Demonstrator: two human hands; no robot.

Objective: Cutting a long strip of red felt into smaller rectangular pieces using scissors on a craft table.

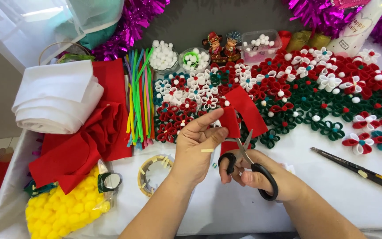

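My left hand (196, 144) pinches a strip of red felt (243, 111) between thumb and fingers, holding it up over the table. My right hand (261, 175) grips black-handled scissors (249, 166), thumb and fingers through the loops. The blades point up and are partly spread around the lower edge of the felt. Behind the felt lies a spread of red, white and green felt flowers (306, 88) with small pompom centres.
Folded red felt (89, 137) and white cloth (56, 99) lie at left, beside coloured pipe cleaners (139, 95). A bag of yellow pompoms (63, 208), a tape roll (153, 175), a utility knife (352, 167), bowls of white pompoms (163, 56) and purple tinsel (129, 26) surround the white table (332, 199).
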